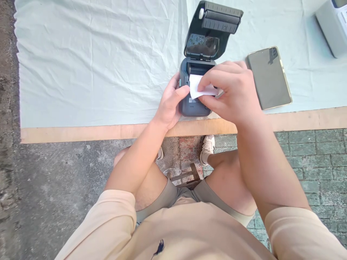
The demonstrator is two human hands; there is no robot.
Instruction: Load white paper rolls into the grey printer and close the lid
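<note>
A small dark portable label printer (pixel 195 110) sits near the table's front edge, its hinged lid (pixel 213 32) raised and tilted back. My left hand (pixel 172 101) is wrapped round the printer's left side, the thumb reaching over its top edge. Between the thumb and fingers of my right hand (pixel 230 88) is a piece of white paper (pixel 194 86), which lies over the open paper compartment. The far part of the paper is covered by my right fingers, so I cannot tell whether it is a roll or a loose strip.
A smartphone (pixel 269 77) lies screen up to the right of my right hand. A white and grey box-shaped device (pixel 334 27) stands at the far right. Pale cloth (pixel 94 65) covers the table, whose wooden front edge (pixel 81 133) runs across above my knees.
</note>
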